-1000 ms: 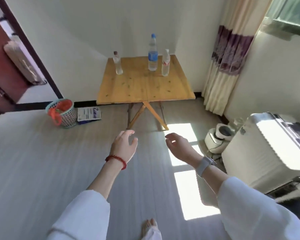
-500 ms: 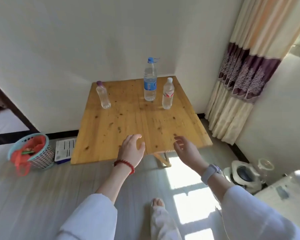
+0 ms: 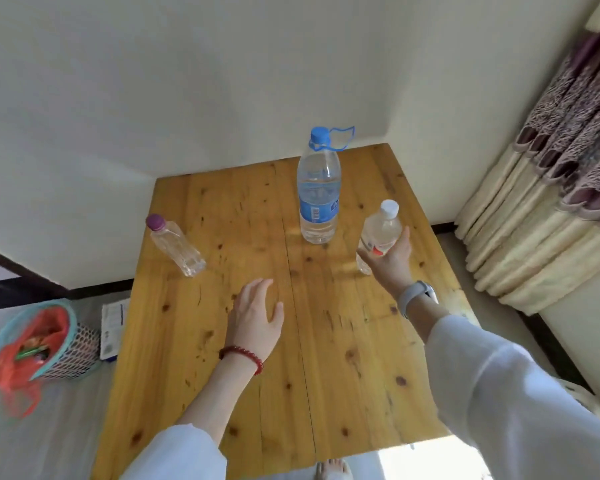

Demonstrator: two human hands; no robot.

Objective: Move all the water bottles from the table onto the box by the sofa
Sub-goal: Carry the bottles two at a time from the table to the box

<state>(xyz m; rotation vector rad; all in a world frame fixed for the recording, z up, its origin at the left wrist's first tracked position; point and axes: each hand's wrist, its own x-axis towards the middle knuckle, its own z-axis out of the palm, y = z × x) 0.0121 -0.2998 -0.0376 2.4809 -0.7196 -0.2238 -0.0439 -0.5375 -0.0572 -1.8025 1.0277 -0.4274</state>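
Three water bottles stand on the wooden table point(image 3: 343, 375). A tall bottle with a blue cap and blue label point(image 3: 318, 199) is at the back middle. At the left is a small clear bottle with a purple cap point(image 3: 175, 245). On the right, a small bottle with a white cap and red label point(image 3: 381, 230) rests on the table with my right hand point(image 3: 390, 261) wrapped around its lower half. My left hand point(image 3: 257, 317) hovers over the table's middle, fingers spread, holding nothing. The box and the sofa are out of view.
The table stands in a corner against white walls. A patterned curtain point(image 3: 551, 202) hangs close to its right side. On the floor to the left are a mesh basket with a red bag point(image 3: 39, 344) and a printed sheet point(image 3: 113, 327). My foot point(image 3: 333, 471) shows below the table's front edge.
I have come up to the table, so it now fills the view. My right hand has reached forward and closed around the white-capped bottle. My left hand moved out over the tabletop.
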